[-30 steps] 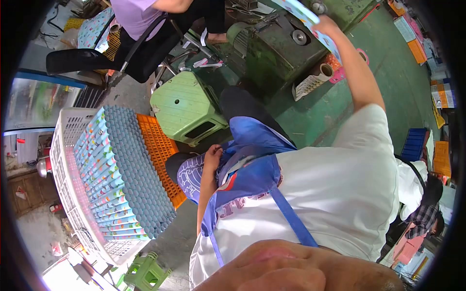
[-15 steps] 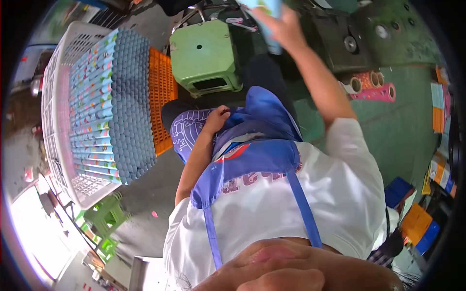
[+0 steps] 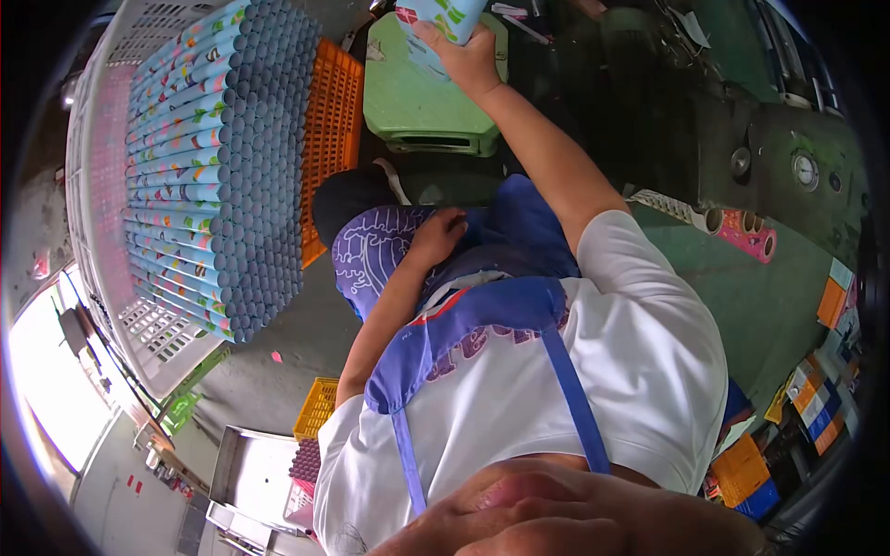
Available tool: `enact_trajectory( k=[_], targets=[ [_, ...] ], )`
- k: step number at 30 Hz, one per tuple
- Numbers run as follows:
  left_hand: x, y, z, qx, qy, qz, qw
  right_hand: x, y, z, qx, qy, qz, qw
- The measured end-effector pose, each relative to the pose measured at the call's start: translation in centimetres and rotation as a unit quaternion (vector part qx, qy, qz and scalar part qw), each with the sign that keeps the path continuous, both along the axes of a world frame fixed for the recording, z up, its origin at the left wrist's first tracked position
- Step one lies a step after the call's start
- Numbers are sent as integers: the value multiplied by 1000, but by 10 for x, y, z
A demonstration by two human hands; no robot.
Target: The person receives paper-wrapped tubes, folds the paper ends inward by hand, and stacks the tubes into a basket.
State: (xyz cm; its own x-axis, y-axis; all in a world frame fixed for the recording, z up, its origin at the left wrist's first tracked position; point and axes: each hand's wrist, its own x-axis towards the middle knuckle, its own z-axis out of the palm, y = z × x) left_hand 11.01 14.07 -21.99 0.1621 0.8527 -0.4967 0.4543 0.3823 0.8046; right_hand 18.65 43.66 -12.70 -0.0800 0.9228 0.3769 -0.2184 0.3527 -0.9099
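Observation:
My right hand (image 3: 471, 63) is stretched forward over the green plastic stool (image 3: 413, 116). Its fingers are closed round a light blue printed tube-like piece (image 3: 443, 17) with green and red patterns, partly cut off by the top edge. My left hand (image 3: 439, 237) rests on my lap over the blue apron (image 3: 501, 301), its fingers loosely apart with nothing seen in them. Left of the stool, many light blue patterned tubes (image 3: 181, 176) are stacked on their sides, with their round ends (image 3: 264, 139) facing the stool.
The tube stack lies between a white plastic basket (image 3: 88, 213) and an orange basket (image 3: 332, 130). Patterned rolls (image 3: 746, 236) lie on the right beside a dark green machine with a dial (image 3: 805, 171). A yellow crate (image 3: 318, 408) and a metal tray (image 3: 246, 473) stand behind at left.
My right hand has moved left with the light blue piece, from beside the stool to over it. My left hand stays on my lap, its fingers slightly looser. The view has shifted.

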Motion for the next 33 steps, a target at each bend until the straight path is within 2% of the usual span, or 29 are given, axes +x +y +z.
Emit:
enact_trajectory(
  k=[3, 6, 10, 11, 15, 17, 18, 20, 22, 24, 25, 27, 28, 30, 33],
  targets=[
    [-1, 2, 4, 0, -23, 6, 1000, 0, -2, 3, -4, -15, 0, 1000],
    [1, 2, 10, 33, -91, 62, 993, 5, -2, -8, -13, -19, 4, 1000],
    [0, 12, 42, 63, -107, 116, 985, 5, 0, -4, -4, -14, 18, 1000],
    [-3, 14, 52, 60, -107, 116, 986, 4, -4, 2, 5, -21, 21, 1000],
    [-33, 46, 99, 191, -31, 195, 961, 4, -5, -9, 6, -56, 17, 998],
    [-49, 71, 140, 305, 74, 218, 924, 4, -5, -14, 10, -65, 8, 998],
    [-56, 85, 168, 377, 149, 226, 886, 3, -4, -13, 8, -74, 8, 997],
    [-62, 118, 238, 484, 204, 272, 806, 1, -8, -11, 3, -91, 8, 996],
    [-61, 156, 308, 624, 190, 228, 723, -1, -5, -13, 13, -82, 8, 996],
    [-49, 195, 376, 683, 173, 72, 706, -3, -7, -10, 14, -74, 12, 997],
    [-45, 211, 392, 688, 176, 69, 700, -2, -9, -5, 10, -83, 10, 996],
    [-33, 242, 413, 569, 85, -73, 815, 1, -15, 2, -5, -103, 6, 995],
    [-18, 253, 421, 572, 86, -76, 812, 2, -15, 5, 0, -100, 3, 995],
    [21, 269, 433, 571, 142, -190, 786, 4, -16, 8, 4, -104, 3, 995],
    [24, 280, 418, 545, 217, -217, 780, 4, -14, 13, -1, -95, 4, 995]
  ],
)
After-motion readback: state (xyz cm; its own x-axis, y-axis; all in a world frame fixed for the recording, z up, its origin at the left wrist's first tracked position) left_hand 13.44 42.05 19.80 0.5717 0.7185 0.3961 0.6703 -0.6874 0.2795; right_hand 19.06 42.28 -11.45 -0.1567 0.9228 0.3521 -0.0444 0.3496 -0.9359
